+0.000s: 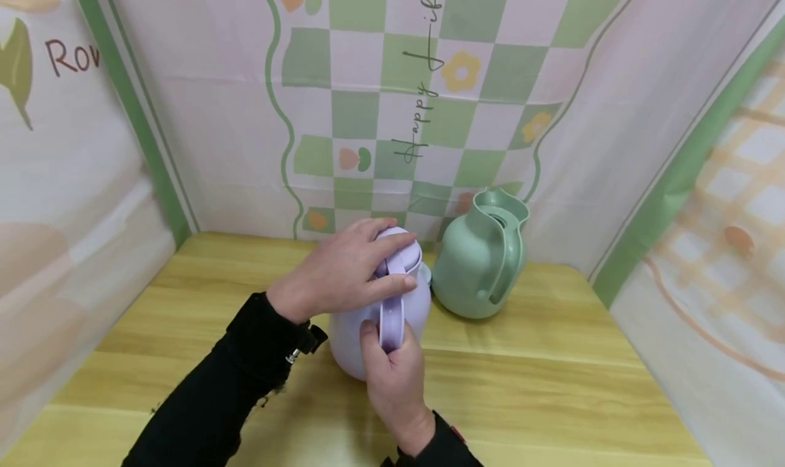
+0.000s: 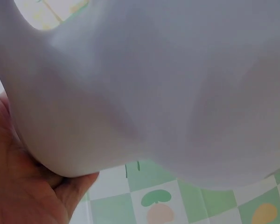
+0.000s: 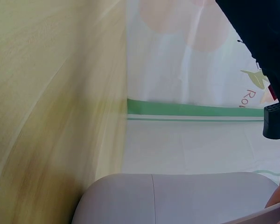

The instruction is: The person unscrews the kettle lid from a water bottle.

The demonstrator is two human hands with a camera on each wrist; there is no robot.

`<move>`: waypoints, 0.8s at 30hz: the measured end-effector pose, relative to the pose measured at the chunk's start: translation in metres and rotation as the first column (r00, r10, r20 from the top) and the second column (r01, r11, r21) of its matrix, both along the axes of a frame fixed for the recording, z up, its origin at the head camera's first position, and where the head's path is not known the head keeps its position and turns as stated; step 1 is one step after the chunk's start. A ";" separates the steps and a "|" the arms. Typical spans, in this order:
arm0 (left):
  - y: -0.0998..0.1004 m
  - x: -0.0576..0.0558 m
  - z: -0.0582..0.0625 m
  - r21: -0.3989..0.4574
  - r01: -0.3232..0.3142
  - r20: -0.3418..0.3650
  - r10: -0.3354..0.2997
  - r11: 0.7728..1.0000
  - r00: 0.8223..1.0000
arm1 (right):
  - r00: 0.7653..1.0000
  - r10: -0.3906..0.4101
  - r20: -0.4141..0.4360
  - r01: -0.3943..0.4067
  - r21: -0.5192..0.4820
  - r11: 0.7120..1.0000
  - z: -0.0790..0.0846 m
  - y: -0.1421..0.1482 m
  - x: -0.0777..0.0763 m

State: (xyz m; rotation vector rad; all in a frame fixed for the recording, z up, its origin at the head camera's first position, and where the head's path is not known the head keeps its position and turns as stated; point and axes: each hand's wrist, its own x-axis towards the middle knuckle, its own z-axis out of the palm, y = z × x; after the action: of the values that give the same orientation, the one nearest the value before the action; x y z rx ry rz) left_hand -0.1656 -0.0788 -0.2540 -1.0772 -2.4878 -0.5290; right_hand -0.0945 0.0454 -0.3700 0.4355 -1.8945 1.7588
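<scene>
A lavender jug stands on the wooden table, its handle toward me. My left hand lies over the top and grips the lid, thumb on the near side and fingers round the far side. Below it, my right hand holds the handle, thumb along its left side. The left wrist view shows the jug's smooth body up close, with the left hand cupped against its end. In the right wrist view the jug's side fills the bottom; little of the right hand shows.
A green jug with a loop handle stands close behind and right of the lavender one. The wooden table reaches back to a checkered cloth. Printed cloths hang at the left and right.
</scene>
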 end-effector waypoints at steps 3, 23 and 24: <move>0.002 0.001 0.000 -0.006 -0.016 -0.003 0.016 1.000 1.000 | 1.000 0.010 0.004 -0.010 0.000 1.000 0.002 0.000 0.000; 0.003 -0.030 0.012 -0.159 0.244 0.024 -0.243 0.957 0.970 | 0.998 0.053 -0.021 -0.052 0.050 0.997 0.000 0.002 -0.003; 0.003 -0.030 0.012 -0.154 0.246 0.018 -0.246 0.957 0.969 | 0.998 0.064 -0.017 -0.063 0.049 0.997 0.001 0.002 -0.003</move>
State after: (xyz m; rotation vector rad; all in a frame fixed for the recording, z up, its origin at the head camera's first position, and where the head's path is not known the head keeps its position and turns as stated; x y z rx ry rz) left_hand -0.1957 -0.0760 -0.2419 -1.4601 -2.4402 -0.4074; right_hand -0.0976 0.0478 -0.3691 0.5340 -1.9335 1.7452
